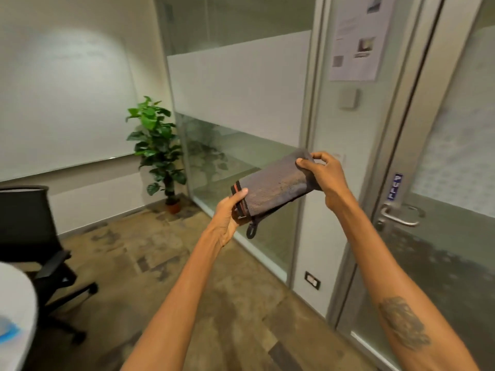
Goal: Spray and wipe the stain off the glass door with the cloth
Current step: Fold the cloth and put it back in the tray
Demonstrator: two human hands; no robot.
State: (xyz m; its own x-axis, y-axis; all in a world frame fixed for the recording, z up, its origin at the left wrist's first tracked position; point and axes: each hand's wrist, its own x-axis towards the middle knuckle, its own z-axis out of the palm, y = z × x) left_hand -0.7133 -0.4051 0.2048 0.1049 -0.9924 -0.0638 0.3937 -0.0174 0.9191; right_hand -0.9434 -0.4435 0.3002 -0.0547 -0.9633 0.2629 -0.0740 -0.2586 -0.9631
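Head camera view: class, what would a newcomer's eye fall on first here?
First, the folded grey cloth at centre, held at its ends by the left hand and right hand. Next, the glass door at right with its metal handle, then the potted plant in the corner.

The potted plant [158, 148] stands on the floor [166, 263] in the far corner, left of the glass partition [238, 108]. The glass door [442, 210] lies right; a chair [34, 236] sits left.
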